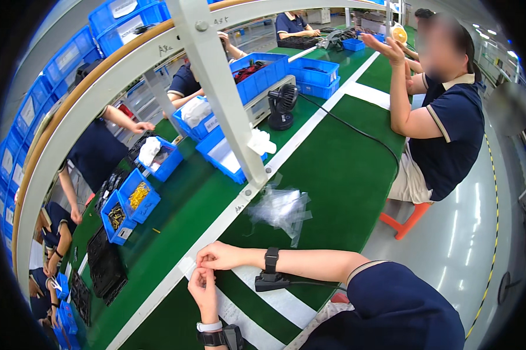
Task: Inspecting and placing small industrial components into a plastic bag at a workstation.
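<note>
My left hand [203,290] and my right hand [219,255] meet over the white rail of the green workbench, fingertips pinched together. What is between the fingers is too small to make out; a pale, see-through patch [187,266] shows beside them. Beyond my right forearm lies a loose heap of clear plastic film pieces [281,209] on the green mat [333,192]. Black straps with small dark devices sit on both wrists, and a white band is on the left one.
A white metal post [219,87] rises from the rail. Blue bins [225,153] and a black fan [282,108] stand beyond. Across the rail are small blue bins of yellow parts [139,195] and black trays [104,265]. A co-worker [449,122] sits at right, hands raised.
</note>
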The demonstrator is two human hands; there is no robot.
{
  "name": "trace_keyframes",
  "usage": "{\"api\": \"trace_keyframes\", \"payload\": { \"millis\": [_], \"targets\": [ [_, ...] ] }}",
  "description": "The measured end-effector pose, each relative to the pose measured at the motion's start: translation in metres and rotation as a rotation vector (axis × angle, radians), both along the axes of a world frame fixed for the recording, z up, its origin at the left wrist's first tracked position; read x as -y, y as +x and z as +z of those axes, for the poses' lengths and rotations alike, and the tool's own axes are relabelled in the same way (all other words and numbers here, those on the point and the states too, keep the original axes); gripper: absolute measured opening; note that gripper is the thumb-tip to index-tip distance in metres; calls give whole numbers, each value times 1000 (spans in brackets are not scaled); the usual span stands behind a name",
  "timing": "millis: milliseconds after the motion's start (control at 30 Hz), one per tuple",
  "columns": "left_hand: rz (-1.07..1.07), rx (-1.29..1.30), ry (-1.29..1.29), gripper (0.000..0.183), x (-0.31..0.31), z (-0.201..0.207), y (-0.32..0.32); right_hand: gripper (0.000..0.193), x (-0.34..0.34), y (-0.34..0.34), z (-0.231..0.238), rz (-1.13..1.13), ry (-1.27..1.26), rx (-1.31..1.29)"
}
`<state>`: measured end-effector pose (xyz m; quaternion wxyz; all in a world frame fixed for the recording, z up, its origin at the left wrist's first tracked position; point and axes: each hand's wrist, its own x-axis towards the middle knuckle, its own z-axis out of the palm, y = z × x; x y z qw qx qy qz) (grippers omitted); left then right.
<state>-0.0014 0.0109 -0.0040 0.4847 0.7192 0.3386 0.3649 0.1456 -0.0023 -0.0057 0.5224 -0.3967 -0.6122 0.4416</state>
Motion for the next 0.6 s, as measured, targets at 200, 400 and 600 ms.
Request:
{"api": "trace_keyframes", "payload": {
  "millis": [200,400,600],
  "targets": [
    [6,31,-36,14,2,4,0,8,1,-1,3,-27,4,-5],
    [12,16,-36,14,1,2,0,7,0,-2,1,-24,5,-43],
    [17,-20,-36,14,3,5,-1,10,-1,-2,-1,-19,15,-21]
  ]
}}
